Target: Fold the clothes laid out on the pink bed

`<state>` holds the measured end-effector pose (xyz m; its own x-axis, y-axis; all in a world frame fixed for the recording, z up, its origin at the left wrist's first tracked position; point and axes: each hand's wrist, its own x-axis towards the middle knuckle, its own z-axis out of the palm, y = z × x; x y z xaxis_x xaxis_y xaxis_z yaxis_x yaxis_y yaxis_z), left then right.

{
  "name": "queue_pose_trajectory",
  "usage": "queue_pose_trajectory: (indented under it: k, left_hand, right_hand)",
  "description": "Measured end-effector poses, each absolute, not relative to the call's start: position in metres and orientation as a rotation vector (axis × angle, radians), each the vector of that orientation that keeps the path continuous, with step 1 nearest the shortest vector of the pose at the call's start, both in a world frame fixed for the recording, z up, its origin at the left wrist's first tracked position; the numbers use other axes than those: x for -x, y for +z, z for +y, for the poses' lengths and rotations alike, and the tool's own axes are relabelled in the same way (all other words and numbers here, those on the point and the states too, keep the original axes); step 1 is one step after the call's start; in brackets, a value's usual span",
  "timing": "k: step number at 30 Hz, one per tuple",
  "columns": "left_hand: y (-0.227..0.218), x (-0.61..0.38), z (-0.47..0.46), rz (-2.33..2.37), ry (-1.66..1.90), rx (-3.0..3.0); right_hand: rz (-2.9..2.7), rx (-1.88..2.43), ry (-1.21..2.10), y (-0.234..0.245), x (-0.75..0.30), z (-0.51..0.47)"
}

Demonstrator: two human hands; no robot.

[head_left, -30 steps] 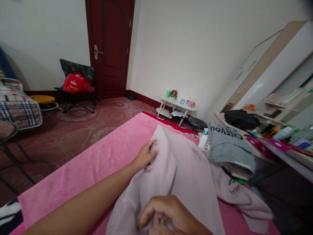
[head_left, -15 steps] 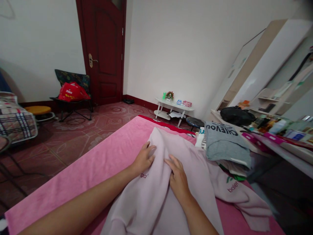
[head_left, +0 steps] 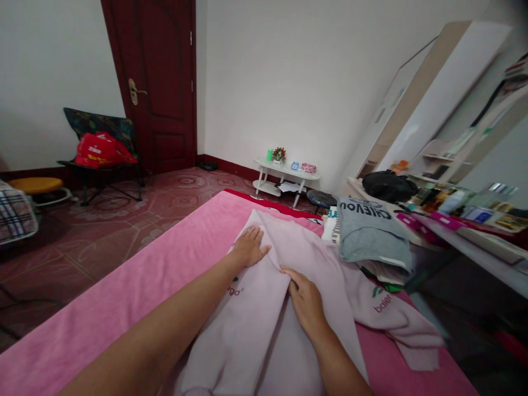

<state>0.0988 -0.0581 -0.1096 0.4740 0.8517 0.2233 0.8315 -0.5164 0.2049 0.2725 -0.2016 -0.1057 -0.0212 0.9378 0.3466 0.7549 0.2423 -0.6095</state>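
A pale pink garment (head_left: 264, 308) with small printed logos lies spread on a bright pink towel (head_left: 136, 291). My left hand (head_left: 248, 247) rests flat on the garment's far part, fingers stretched out. My right hand (head_left: 306, 300) lies flat on the cloth closer to me, fingers extended along a fold line. Neither hand grips anything. One sleeve (head_left: 391, 324) trails off to the right.
A folded grey shirt (head_left: 373, 236) tops a pile of clothes at the right. Beyond it a cluttered counter (head_left: 457, 220) holds a black bag (head_left: 385, 186). A small white table (head_left: 286, 176), a dark red door (head_left: 159, 82) and a chair with a red bag (head_left: 101, 149) stand on the tiled floor.
My right hand left the bunched cloth near me and moved forward to lie flat on the garment. My left hand flattened out. The garment now lies smoother; the camera turned right.
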Motion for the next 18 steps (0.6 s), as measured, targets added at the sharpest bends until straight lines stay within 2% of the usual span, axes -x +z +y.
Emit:
queue_pose_trajectory:
  k: [7, 10, 15, 18]
  left_hand:
    - [-0.113, -0.082, -0.095, 1.45, 0.447, -2.696]
    - [-0.114, -0.071, -0.116, 1.381, 0.46, -2.717]
    - [-0.114, -0.062, -0.133, 1.321, 0.496, -2.691]
    - [-0.113, -0.063, -0.135, 1.326, 0.554, -2.661]
  right_hand:
    - [-1.847, 1.509, 0.36, -0.113, -0.274, -0.202]
    - [-1.782, 1.543, 0.368, -0.101, -0.289, -0.2]
    - [-1.253, 1.684, -0.096, -0.055, -0.377, -0.21]
    - [-1.02, 1.811, -0.395, -0.052, -0.447, -0.228]
